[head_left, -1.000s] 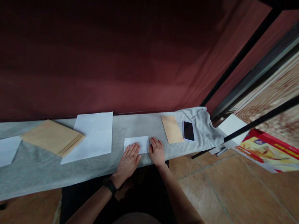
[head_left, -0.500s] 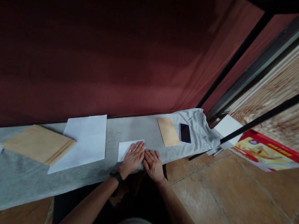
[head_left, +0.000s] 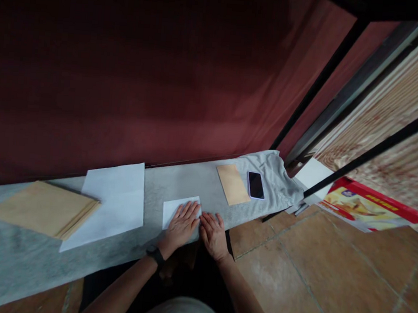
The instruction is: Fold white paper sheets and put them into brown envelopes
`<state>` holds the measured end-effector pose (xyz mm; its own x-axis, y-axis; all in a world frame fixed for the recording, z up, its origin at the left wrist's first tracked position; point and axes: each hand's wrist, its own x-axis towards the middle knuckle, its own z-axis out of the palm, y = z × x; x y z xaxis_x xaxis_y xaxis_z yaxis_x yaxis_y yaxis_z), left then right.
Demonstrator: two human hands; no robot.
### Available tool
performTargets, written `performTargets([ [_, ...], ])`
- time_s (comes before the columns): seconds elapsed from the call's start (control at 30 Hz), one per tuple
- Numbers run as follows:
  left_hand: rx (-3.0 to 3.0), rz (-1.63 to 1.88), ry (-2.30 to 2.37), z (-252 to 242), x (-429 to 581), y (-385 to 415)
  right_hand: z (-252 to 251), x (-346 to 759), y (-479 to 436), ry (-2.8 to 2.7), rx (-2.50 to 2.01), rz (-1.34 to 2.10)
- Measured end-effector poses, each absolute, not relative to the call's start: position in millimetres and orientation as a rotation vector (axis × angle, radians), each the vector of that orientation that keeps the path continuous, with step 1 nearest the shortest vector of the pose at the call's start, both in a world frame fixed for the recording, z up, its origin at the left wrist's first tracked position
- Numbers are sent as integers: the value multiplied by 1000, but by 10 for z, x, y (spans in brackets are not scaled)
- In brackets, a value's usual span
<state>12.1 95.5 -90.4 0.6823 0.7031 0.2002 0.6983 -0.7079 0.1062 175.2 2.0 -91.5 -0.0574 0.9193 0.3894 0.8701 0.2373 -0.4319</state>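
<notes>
A small white sheet of paper [head_left: 170, 209], perhaps folded, lies near the front edge of the cloth-covered bench. My left hand [head_left: 182, 222] rests flat across it, fingers stretched out, a dark band on the wrist. At the paper's right edge, my right hand [head_left: 213, 234] lies palm down with its fingers extended, close to the left fingertips. Whether the right fingers touch the paper cannot be made out. To the right of both hands is a single brown envelope [head_left: 233, 185].
A phone [head_left: 256, 185] lies beyond the envelope. On the left, a stack of brown envelopes [head_left: 43, 208] overlaps large white sheets [head_left: 119, 193]. Grey cloth [head_left: 189, 179] covers the narrow bench against a dark red wall. Black bars [head_left: 319, 83] and a red-yellow box [head_left: 368, 203] are at right.
My left hand has slid slightly left and down over the paper, away from the right hand. My right hand stays by the paper's right edge. The view has shifted a little.
</notes>
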Motion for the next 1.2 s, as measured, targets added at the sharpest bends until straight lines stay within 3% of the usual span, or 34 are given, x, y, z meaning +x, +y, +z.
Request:
performTargets([
  [0.6,2826,403,1323,-870,-489,677,-867,1424,146,-1998,-1795,110],
  [0.93,2603,662,1488,-853,-636,843,-796,1477,205,-1951,-1787,76],
  [1.2,2635,347,1523,-863,-293,1003,-829,1332,577,-2011,-1827,104],
])
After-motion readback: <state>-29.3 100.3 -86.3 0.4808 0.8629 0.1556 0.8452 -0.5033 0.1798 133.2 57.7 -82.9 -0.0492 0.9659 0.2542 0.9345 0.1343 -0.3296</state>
